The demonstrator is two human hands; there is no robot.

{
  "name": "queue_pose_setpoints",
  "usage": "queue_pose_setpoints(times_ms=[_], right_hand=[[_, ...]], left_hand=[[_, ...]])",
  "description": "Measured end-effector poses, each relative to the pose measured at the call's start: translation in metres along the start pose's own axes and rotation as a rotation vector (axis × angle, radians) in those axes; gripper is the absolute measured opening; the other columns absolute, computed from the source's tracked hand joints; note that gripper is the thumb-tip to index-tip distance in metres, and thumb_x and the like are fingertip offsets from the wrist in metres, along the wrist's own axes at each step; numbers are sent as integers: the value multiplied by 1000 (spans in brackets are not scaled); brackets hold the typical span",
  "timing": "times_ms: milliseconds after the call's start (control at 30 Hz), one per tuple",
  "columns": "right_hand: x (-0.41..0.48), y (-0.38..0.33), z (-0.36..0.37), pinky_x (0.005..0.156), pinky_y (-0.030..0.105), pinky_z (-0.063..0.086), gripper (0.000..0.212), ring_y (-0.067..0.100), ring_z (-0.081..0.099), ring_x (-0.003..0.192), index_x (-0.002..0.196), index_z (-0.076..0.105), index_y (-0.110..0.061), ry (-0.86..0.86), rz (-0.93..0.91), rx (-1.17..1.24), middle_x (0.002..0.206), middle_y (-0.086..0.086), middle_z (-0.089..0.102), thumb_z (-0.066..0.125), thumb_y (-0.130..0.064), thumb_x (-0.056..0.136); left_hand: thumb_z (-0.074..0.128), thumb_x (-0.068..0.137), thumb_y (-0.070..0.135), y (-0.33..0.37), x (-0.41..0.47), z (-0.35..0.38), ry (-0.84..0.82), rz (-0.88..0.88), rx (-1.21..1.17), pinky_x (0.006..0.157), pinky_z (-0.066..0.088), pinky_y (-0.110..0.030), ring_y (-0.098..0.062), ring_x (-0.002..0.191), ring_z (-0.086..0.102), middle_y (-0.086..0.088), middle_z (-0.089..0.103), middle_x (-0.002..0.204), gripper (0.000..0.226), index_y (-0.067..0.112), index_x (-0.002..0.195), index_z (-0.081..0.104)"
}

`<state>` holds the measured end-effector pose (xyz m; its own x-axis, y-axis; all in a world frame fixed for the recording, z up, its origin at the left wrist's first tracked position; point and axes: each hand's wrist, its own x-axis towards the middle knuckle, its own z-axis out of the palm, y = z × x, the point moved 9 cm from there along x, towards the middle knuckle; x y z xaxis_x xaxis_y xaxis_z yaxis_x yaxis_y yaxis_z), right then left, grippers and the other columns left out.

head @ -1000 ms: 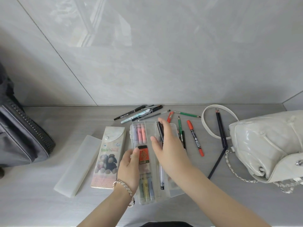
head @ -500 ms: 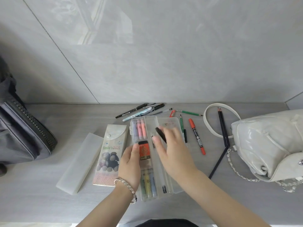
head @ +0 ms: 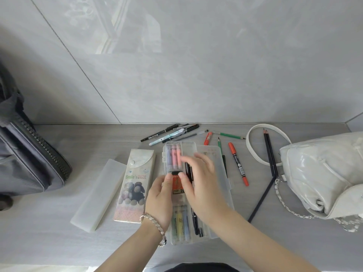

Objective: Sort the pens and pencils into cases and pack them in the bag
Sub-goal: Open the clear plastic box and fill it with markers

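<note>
Black pen [head: 188, 169] sits in the long lane of the clear plastic case [head: 189, 147], mid-table. The right hand [head: 198, 185] is spread over it, fingers out straight and blurred, lying on the pen rather than wrapped round it. The left hand [head: 159, 197], bracelet [head: 155, 226] at the wrist, has its thumb on the case's left rim beside the orange lead box [head: 177, 187]. Its other fingers are tucked from sight, so whether it grips I cannot tell.

Pastel highlighters [head: 173, 157] fill the far compartment, with more at the near end, and the case's lid lies open to the right. Just beyond the case, loose pens [head: 170, 133] fan out by the wall. Right of it lie an orange marker [head: 238, 167] and green pencils [head: 228, 135]. Two dark pencils [head: 270, 154] cross the strap of the white bag [head: 322, 173], far right. Left of the case come a printed teddy-bear case [head: 135, 185], then a frosted case [head: 100, 195], and a grey backpack [head: 29, 163] at the table's left edge.
</note>
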<state>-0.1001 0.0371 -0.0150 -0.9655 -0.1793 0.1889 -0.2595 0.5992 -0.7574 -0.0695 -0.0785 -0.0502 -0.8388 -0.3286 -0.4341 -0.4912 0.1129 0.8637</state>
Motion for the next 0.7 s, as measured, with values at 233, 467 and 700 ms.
queue_pose_setpoints(times_ms=[233, 467, 700], right_hand=[[3, 8, 7, 101, 31, 24, 42, 13, 47, 115, 118, 52, -15, -127, -79, -293, 115, 0, 64, 36, -41, 89], [52, 29, -15, 94, 27, 35, 24, 11, 51, 102, 111, 62, -9, -75, 29, -59, 109, 4, 64, 51, -18, 92], [135, 125, 24, 90, 34, 39, 29, 28, 48, 113, 112, 61, -8, -318, 180, -481, 117, 9, 60, 45, -2, 89]], left_hand=[[40, 96, 31, -4, 8, 2, -16, -26, -17, 77, 47, -22, -4, 84, 56, 14, 59, 84, 25, 36, 75, 53], [38, 97, 31, -14, 27, -2, -28, -71, 37, 89, 49, -44, -25, 90, 61, 1, 63, 81, 28, 23, 82, 60], [35, 98, 31, -11, 54, -23, 64, -87, 41, 78, 45, -22, -12, 80, 55, 7, 60, 81, 30, 14, 99, 60]])
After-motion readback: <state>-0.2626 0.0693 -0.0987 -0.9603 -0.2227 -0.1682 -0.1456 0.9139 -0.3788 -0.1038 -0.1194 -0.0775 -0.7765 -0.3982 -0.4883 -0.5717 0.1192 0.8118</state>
